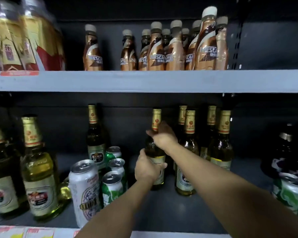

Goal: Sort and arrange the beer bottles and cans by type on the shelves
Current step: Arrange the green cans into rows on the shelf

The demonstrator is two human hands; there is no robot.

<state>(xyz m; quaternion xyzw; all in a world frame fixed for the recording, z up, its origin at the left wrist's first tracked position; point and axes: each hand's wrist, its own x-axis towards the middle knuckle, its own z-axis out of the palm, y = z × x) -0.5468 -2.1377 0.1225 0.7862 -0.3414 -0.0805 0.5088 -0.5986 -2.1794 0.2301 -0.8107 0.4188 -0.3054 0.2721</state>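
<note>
both hands were on one beer bottle (155, 157) mid lower shelf (179, 210). left hand (147, 169) was wrapped round the label, fingers (162, 166) curled onto the front; right hand (163, 135) gripped the neck just under the gold foil. bottle upright, just left of the bottle cluster (212, 148) at right, base seemingly on the shelf, couldn't confirm.

progress, my read: roughly midway. right cluster looked grouped by type and this bottle was joining it. still left: lone bottle (95, 140) standing behind the green cans (114, 172), white can (85, 189) beside them, two big bottles (38, 169) far left, more green cans (292, 194) plus dark bottles (286, 152) at far right, so cans were split across two spots.

hard to see: left and right edges blurred and warped, labels unreadable. right hand's fingertips hidden behind the neck. rear row of the cluster mostly covered. top shelf (144, 81) held coffee bottles (175, 48) and a wrapped pack (27, 40), not beer as far as i could tell.
</note>
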